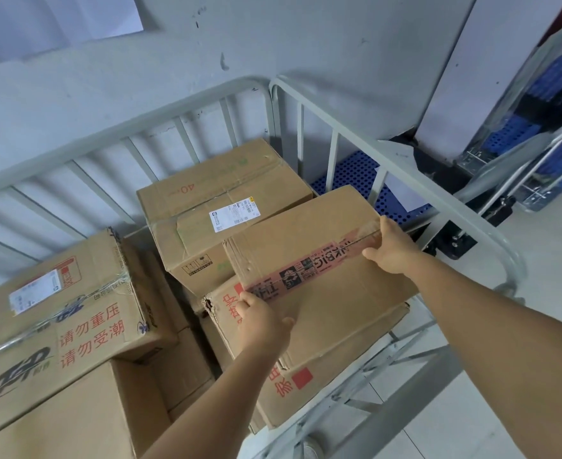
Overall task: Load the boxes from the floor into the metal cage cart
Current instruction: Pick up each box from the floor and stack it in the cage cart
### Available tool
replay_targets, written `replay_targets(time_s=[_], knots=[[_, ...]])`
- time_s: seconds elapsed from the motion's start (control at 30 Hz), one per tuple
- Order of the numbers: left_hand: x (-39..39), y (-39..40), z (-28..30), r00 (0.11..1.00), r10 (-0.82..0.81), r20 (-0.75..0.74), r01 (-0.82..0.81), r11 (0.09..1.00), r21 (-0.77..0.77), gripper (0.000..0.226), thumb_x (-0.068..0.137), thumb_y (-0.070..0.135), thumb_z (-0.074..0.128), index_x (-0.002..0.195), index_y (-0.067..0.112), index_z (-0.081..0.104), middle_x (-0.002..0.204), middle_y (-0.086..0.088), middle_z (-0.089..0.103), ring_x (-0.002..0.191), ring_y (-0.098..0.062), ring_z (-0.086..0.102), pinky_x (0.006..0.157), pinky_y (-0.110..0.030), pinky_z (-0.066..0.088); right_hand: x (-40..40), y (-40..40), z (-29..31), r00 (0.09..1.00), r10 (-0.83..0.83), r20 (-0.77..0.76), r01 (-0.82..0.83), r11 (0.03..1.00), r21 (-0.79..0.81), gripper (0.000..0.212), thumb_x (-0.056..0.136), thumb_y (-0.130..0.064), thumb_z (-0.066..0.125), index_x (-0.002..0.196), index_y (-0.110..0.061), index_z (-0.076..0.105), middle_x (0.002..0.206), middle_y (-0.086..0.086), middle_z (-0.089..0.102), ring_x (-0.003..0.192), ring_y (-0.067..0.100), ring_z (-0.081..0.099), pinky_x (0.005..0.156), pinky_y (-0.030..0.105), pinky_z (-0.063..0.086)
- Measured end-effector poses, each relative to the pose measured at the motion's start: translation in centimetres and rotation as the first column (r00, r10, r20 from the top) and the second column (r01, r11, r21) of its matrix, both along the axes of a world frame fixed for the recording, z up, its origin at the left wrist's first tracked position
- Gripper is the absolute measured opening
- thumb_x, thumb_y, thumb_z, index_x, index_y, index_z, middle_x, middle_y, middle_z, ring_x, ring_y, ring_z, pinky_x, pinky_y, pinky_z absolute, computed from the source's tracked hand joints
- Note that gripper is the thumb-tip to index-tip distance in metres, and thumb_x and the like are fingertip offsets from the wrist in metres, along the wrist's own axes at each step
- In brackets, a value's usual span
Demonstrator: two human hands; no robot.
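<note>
1. Top box (322, 270): plain brown corrugated cardboard, rectangular, creased and dented, pink printed tape along the top seam, "BIG" partly legible on it. Long axis runs near-left to far-right, following the tape.
2. It sits inside the metal cage cart (405, 173), at its right rail, resting on a lower box (293, 382) with red Chinese print and a torn near-left corner.
3. Left hand (261, 321) grips the top box's near-left edge, fingers curled over the tape end.
4. Right hand (390, 248) grips the far-right end, thumb on top, fingers wrapped over the edge. Hands well apart, one per end.
5. Far box (220, 193): brown, taped seam, white shipping label, "40" printed upside down.
6. Left box (61, 306): clear tape, white label, red print "请勿重压 请勿受潮", dark "Top" logo.
7. Cart: pale grey painted tube rails with vertical bars.
8. Blue perforated plastic pallet (355, 175) beyond the right rail.
</note>
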State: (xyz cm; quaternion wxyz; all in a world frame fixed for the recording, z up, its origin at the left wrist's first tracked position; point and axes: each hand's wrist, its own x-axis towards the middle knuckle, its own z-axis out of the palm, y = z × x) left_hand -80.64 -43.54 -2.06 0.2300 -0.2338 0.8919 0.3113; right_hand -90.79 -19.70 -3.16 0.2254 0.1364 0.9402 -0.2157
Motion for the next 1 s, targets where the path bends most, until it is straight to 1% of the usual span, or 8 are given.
replay_targets(time_s=[0.17,0.33,0.43,0.5,0.67,0.77,0.93,1.0], knots=[[1.1,-0.6,0.6,0.984,-0.174,-0.021,0.169,0.975,-0.145,0.106,0.085,0.042,0.068,0.152,0.001,-0.003,0.155,-0.017,0.013,0.142,-0.035,0.018,0.118,-0.041,0.023,3.2,-0.8,1.7,0.999,0.036,-0.014,-0.034,0.989,0.142,0.087,0.097,-0.045,0.051,0.156,-0.01,-0.002,0.164,0.005,-0.002,0.15,0.027,0.011,0.117,0.046,0.022],[2.4,-0.7,2.4,0.882,-0.453,-0.129,0.41,0.873,-0.263,0.097,0.087,0.048,0.062,0.154,0.011,0.002,0.159,-0.008,0.009,0.147,-0.029,0.011,0.118,-0.042,0.022,7.5,-1.8,5.4,0.991,0.115,-0.06,-0.099,0.97,0.223,0.087,0.096,-0.05,0.049,0.156,-0.01,0.001,0.164,0.007,0.004,0.149,0.026,0.011,0.117,0.046,0.021],[3.4,-0.3,4.4,0.772,-0.609,-0.181,0.552,0.784,-0.285,0.09,0.091,0.047,0.057,0.154,0.012,0.004,0.161,-0.008,0.007,0.148,-0.027,0.006,0.121,-0.041,0.011,11.0,-2.8,8.1,0.989,0.114,-0.098,-0.084,0.959,0.27,0.086,0.096,-0.052,0.048,0.156,-0.011,0.003,0.164,0.006,0.005,0.15,0.025,0.01,0.117,0.046,0.021],[4.4,-0.3,5.9,0.697,-0.682,-0.221,0.615,0.728,-0.304,0.089,0.091,0.048,0.055,0.155,0.013,0.003,0.161,-0.006,0.008,0.148,-0.026,0.008,0.121,-0.04,0.011,13.8,-3.5,9.9,0.987,0.089,-0.137,-0.047,0.957,0.286,0.085,0.095,-0.052,0.049,0.156,-0.01,0.007,0.163,0.007,0.008,0.15,0.024,0.01,0.117,0.045,0.02],[8.9,-0.3,10.2,0.497,-0.813,-0.303,0.726,0.581,-0.369,0.078,0.093,0.046,0.051,0.154,0.013,0.013,0.159,-0.004,0.018,0.147,-0.024,0.014,0.12,-0.04,0.015,22.7,-5.6,14.5,0.954,-0.027,-0.3,0.121,0.947,0.298,0.063,0.093,-0.044,0.054,0.141,-0.009,0.033,0.146,0.007,0.036,0.137,0.028,0.032,0.107,0.042,0.031],[12.8,-0.3,12.7,0.36,-0.871,-0.334,0.785,0.476,-0.396,0.071,0.096,0.045,0.045,0.152,0.011,0.017,0.159,-0.007,0.018,0.147,-0.026,0.013,0.12,-0.04,0.012,28.8,-6.8,16.2,0.938,-0.108,-0.33,0.217,0.924,0.315,0.069,0.096,-0.044,0.051,0.149,-0.01,0.023,0.154,0.007,0.027,0.142,0.026,0.024,0.113,0.041,0.024],[19.0,0.8,14.0,0.129,-0.928,-0.35,0.847,0.287,-0.448,0.077,0.097,0.045,0.047,0.154,0.014,0.006,0.16,-0.005,0.012,0.148,-0.026,0.007,0.119,-0.039,0.01,39.3,-7.9,16.3,0.894,-0.286,-0.345,0.39,0.875,0.286,0.074,0.097,-0.045,0.048,0.152,-0.01,0.014,0.159,0.005,0.018,0.147,0.024,0.015,0.116,0.039,0.015],[21.4,1.5,14.2,0.039,-0.942,-0.334,0.858,0.203,-0.471,0.078,0.097,0.046,0.046,0.155,0.014,0.005,0.161,-0.004,0.011,0.148,-0.025,0.008,0.119,-0.039,0.012,43.3,-8.1,15.9,0.872,-0.366,-0.326,0.458,0.845,0.277,0.078,0.098,-0.046,0.046,0.155,-0.012,0.005,0.162,0.004,0.009,0.149,0.023,0.008,0.118,0.039,0.01]])
